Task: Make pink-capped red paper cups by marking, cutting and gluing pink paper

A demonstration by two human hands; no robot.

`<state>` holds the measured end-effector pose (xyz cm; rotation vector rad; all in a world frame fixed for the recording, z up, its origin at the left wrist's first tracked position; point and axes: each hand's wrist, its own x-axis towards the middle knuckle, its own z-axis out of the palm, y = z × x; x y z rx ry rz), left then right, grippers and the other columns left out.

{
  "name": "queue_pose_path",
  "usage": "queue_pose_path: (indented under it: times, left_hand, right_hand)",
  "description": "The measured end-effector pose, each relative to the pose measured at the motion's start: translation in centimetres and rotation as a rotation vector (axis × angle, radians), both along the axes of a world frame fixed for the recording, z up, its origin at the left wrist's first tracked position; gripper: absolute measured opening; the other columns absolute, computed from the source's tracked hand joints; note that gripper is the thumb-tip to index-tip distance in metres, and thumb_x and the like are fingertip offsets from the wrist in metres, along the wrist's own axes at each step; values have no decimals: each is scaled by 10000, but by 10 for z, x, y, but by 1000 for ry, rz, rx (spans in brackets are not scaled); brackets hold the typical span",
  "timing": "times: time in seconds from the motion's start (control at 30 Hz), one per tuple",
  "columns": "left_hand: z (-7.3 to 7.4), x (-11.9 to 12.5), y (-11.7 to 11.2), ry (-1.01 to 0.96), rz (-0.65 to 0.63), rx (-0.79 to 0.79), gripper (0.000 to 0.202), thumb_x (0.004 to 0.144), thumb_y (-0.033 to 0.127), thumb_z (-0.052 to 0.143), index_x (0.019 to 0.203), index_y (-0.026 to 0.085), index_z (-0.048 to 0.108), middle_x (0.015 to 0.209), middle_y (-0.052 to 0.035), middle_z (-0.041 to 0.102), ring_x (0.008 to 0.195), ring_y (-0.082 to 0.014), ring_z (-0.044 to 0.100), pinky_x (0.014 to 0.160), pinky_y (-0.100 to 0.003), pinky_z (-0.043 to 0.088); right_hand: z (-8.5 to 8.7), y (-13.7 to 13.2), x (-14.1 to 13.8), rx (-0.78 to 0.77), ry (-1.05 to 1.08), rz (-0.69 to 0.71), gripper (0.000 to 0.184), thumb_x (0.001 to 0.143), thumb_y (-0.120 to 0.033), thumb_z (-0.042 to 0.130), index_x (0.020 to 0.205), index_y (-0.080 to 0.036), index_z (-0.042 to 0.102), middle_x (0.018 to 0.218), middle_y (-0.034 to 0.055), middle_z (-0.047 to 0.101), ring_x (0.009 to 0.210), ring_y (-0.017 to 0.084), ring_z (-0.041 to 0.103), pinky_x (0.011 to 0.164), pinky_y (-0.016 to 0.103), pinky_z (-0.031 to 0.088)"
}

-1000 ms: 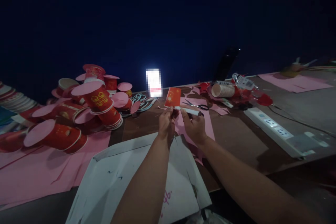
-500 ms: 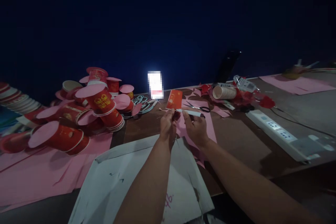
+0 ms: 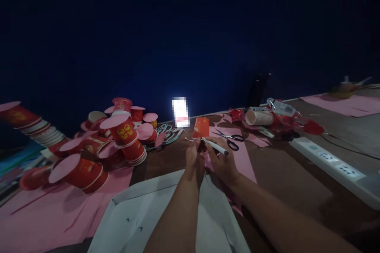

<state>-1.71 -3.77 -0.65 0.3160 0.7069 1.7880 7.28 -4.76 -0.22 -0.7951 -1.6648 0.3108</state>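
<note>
My right hand [image 3: 223, 163] grips a slim white marker pen [image 3: 217, 147] with a dark end, its tip pointing left toward my other fingers. My left hand [image 3: 194, 156] is closed beside that tip; whatever its fingers pinch is too small and dark to make out. Just beyond both hands is a red piece with gold print [image 3: 202, 126], which looks like a paper cup. Black-handled scissors [image 3: 232, 139], blades parted, lie by my right hand on a pink paper sheet [image 3: 245, 158]. Under my forearms rests a white cardboard piece [image 3: 142, 205].
Red paper cups topped with pink discs [image 3: 126, 130] are heaped at left over pink sheets [image 3: 59, 221]. A bright screen [image 3: 180, 112] and a coiled cable [image 3: 168, 134] lie ahead. At right are stacked cups [image 3: 259, 118] in plastic and a power strip [image 3: 335, 166].
The view has tilted up, so everything sits lower in the picture. More of the scissors shows beside my right hand. Both hands keep nearly the same place, the pen still in the right.
</note>
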Motion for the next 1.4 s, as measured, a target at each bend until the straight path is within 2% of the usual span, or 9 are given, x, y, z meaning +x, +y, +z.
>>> queue_pose_path:
  times: [0.2,0.37,0.47,0.57,0.7,0.77,0.97,1.1,1.4]
  left_hand:
    - [1,-1,0,-123,-9,-4,39,754,150,660,751,118,639,709,-30,647,655,-101,616,713,-220,479]
    - [-3,-3,2,-124,4,68,31,761,121,658,765,124,628,710,-14,648,637,-79,615,684,-194,490]
    - [-4,-4,5,-108,19,33,19,790,128,634,775,124,623,717,-19,650,648,-80,626,694,-192,506]
    - [-1,-5,4,-147,24,-5,43,816,101,593,794,124,622,723,-24,654,648,-78,631,691,-187,519]
    - [4,-5,-1,-163,18,-67,57,817,82,590,777,115,614,702,-34,651,617,-82,628,659,-186,533]
    - [6,-3,-2,-167,15,-45,42,803,80,610,781,114,618,719,-40,660,641,-89,640,677,-193,542]
    - [4,-3,2,-175,5,-40,58,791,74,624,754,118,627,739,-38,672,672,-88,650,695,-188,546]
    - [-1,-5,5,-110,3,-17,51,769,68,644,800,109,649,787,-52,688,706,-102,662,705,-202,555]
    - [-3,-4,5,-92,-19,20,68,748,92,677,814,101,661,801,-61,696,720,-111,668,715,-207,556]
  right_hand:
    - [-2,4,-2,22,103,-4,207,921,-231,499,1100,-216,603,1028,77,643,978,201,610,884,383,511]
    - [16,6,-2,45,157,-28,214,944,-257,445,1067,-204,611,1007,84,648,954,199,618,867,382,512]
    - [23,9,-4,70,137,0,205,937,-264,455,1064,-217,609,1022,82,653,964,202,615,874,380,509]
    - [15,15,-5,64,105,23,180,924,-260,478,1060,-215,589,1003,77,640,964,199,598,866,370,505]
    - [1,21,-5,14,178,-14,169,934,-261,454,1051,-209,565,1002,72,618,945,186,591,851,355,503]
    - [-2,20,-6,6,211,-28,171,928,-263,468,1062,-207,560,1020,76,610,958,185,591,868,352,500]
    - [-6,17,-6,-73,126,20,167,919,-270,493,1049,-219,584,990,65,627,922,182,607,821,326,519]
    - [-11,26,-5,-36,103,-14,175,923,-273,488,1057,-224,590,1012,66,640,955,191,609,867,354,511]
    - [-14,31,-5,41,53,-31,192,919,-240,496,1085,-221,592,1013,72,652,943,188,621,840,344,521]
